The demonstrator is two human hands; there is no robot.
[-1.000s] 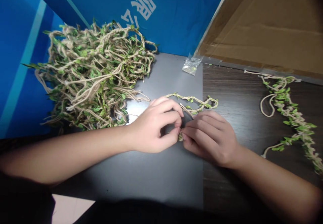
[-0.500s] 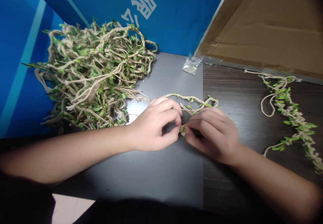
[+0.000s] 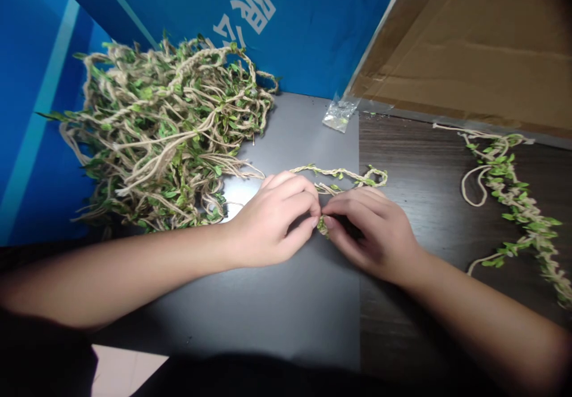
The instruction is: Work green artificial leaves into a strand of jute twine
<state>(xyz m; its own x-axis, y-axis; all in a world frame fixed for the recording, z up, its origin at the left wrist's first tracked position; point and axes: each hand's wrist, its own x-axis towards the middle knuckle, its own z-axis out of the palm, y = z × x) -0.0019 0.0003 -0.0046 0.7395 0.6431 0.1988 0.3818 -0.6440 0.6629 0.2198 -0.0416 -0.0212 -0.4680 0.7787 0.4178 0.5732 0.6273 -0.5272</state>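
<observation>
A braided twine cord with small green leaves [image 3: 339,173] lies on the table beyond my fingers, with a loop at its right end. My left hand [image 3: 281,221] is closed in a pinch on a leafy part of this cord. My right hand [image 3: 373,230] pinches the same spot from the other side, its fingertips almost touching those of the left. A little green and twine shows between and just below the fingertips. The rest of the gripped part is hidden by my fingers.
A big tangled heap of leafy twine cords [image 3: 174,129] stands at the left against a blue printed panel [image 3: 313,33]. A small clear plastic bag [image 3: 339,115] lies near a cardboard box [image 3: 469,57]. More leafy twine [image 3: 527,212] stretches along the dark wood-grain surface [image 3: 415,158] at right.
My right hand has shifted slightly up and to the left, and its thumb and index finger have come closer to my left fingertips. The left hand stays nearly in place.
</observation>
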